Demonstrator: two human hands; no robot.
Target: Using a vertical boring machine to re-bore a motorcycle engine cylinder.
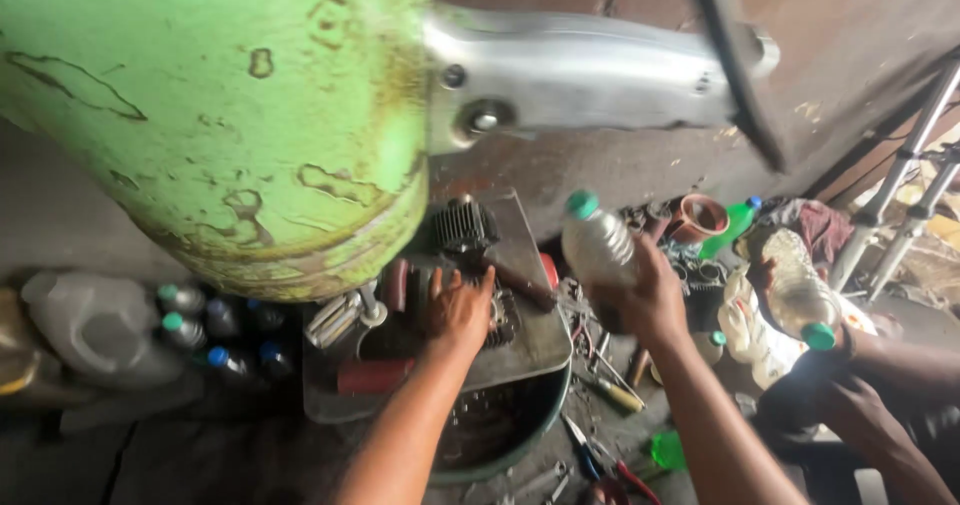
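My right hand (pixel 648 300) is wrapped around a clear plastic bottle (pixel 597 245) whose green cap is still on, raised just beside my left hand (pixel 462 310), which lies spread and flat on the dark engine part (pixel 470 230) on the metal tray (pixel 520 350), nothing poured.

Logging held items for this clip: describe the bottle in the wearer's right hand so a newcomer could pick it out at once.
Start at the big chipped green tank filling the upper left, then drop to the metal tray below it. Just right of the tray, the right hand grips a clear plastic bottle upright. Unlike the similar bottle farther right, which is inverted, its green cap points up.
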